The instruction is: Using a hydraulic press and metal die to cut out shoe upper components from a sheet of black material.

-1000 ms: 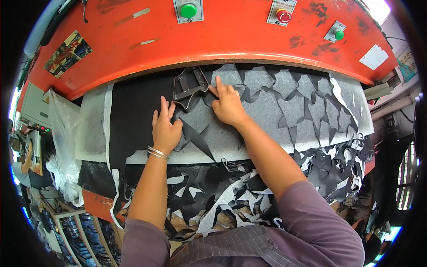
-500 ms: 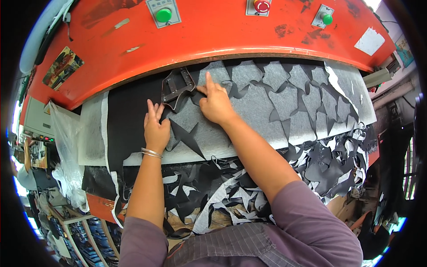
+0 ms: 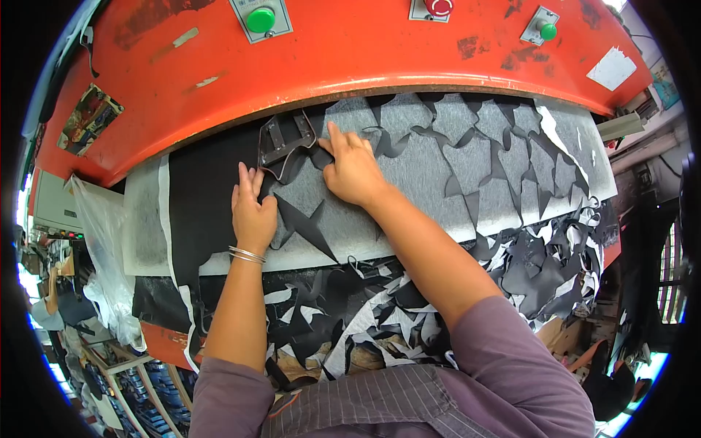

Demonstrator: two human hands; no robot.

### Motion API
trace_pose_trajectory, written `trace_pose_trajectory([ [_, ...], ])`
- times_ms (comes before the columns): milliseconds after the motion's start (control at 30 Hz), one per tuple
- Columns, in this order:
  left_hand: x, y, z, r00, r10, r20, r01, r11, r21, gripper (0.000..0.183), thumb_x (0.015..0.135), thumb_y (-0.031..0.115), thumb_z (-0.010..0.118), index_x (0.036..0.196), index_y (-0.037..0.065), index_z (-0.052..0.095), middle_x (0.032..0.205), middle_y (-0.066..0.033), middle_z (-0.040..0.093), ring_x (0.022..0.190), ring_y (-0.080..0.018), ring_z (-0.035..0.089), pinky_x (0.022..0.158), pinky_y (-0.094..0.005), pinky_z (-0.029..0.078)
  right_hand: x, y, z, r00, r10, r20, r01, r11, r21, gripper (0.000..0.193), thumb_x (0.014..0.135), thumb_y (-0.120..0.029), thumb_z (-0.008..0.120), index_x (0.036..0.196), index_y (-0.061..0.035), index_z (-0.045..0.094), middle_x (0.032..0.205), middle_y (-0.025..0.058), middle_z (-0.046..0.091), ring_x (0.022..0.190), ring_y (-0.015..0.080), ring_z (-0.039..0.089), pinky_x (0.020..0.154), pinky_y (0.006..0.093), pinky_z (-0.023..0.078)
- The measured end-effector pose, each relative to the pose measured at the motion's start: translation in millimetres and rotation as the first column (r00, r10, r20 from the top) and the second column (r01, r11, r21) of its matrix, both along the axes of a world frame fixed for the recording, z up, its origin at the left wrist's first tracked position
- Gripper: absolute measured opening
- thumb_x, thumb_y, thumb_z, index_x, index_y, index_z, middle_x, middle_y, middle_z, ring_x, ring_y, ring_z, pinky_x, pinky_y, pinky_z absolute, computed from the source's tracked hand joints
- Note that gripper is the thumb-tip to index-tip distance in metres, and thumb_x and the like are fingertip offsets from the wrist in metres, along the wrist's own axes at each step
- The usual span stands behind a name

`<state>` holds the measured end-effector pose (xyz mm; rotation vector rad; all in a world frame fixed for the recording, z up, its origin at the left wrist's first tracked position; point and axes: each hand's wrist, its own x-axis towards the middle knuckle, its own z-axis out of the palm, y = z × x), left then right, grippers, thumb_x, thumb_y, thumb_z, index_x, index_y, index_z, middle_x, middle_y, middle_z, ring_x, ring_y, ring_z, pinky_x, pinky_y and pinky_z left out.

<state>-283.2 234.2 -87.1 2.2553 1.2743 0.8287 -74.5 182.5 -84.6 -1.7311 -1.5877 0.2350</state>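
Observation:
A metal cutting die (image 3: 286, 151), an angular steel outline with a crossbar, lies on a black sheet (image 3: 208, 190) near the red machine. My left hand (image 3: 254, 219) is at its near side, fingers stretched out and the tips by its lower edge; a silver bangle circles that wrist. On the die's other side my right hand (image 3: 355, 171) reaches forward with its index finger extended, over the narrow black leftover web (image 3: 391, 146) between cut-out shapes. Neither hand visibly grips anything. Under the openings a pale grey cutting board (image 3: 416, 175) shows.
The red machine beam (image 3: 328, 58) spans the far side, carrying a green button (image 3: 261, 20), a red knob (image 3: 439, 6) and another green button (image 3: 548, 31). Black and white offcuts (image 3: 343, 306) pile along the near edge. A clear plastic bag (image 3: 106, 248) hangs at left.
The view has shifted slightly. My hands stay almost in the same places, and the die remains between them at the sheet's far side.

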Motion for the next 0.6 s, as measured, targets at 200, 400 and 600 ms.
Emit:
trace_pose_trajectory([
  [200, -6, -1, 6, 0.999, 0.005, -0.045, -0.004, 0.999, 0.034, 0.074, 0.079, 0.009, 0.046, 0.145, -0.006, 0.017, 0.136, -0.0129, 0.052, 0.134, -0.0241, 0.039, 0.114, -0.0413, 0.019, -8, -1, 10, 0.991, -0.014, 0.133, 0.019, 0.999, -0.032, 0.071, 0.072, -0.011, 0.056, 0.136, 0.0122, 0.033, 0.115, 0.0163, 0.062, 0.113, 0.0304, 0.050, 0.099, 0.0398, 0.035],
  [400, -14, -5, 10, 0.998, -0.006, 0.065, 0.003, 0.999, 0.053, 0.074, 0.079, 0.008, 0.049, 0.145, -0.005, 0.018, 0.138, -0.0140, 0.050, 0.131, -0.0264, 0.042, 0.112, -0.0405, 0.025, -7, -30, 20, 0.997, -0.071, -0.031, 0.073, 0.994, 0.085, 0.067, 0.077, -0.018, 0.062, 0.136, 0.0038, 0.040, 0.123, 0.0223, 0.055, 0.119, 0.0358, 0.047, 0.103, 0.0423, 0.035],
  [600, -15, -31, 71, 0.798, -0.125, 0.590, 0.258, 0.955, -0.147, 0.038, 0.091, 0.007, 0.056, 0.126, -0.004, 0.051, 0.113, -0.0172, 0.064, 0.096, -0.0182, 0.065, 0.083, -0.0283, 0.050, 82, -134, 140, 0.801, -0.432, -0.414, 0.598, 0.573, 0.560, 0.045, 0.096, -0.025, 0.052, 0.131, 0.0023, 0.049, 0.131, 0.0135, 0.051, 0.121, 0.0240, 0.047, 0.105, 0.0354, 0.032],
])
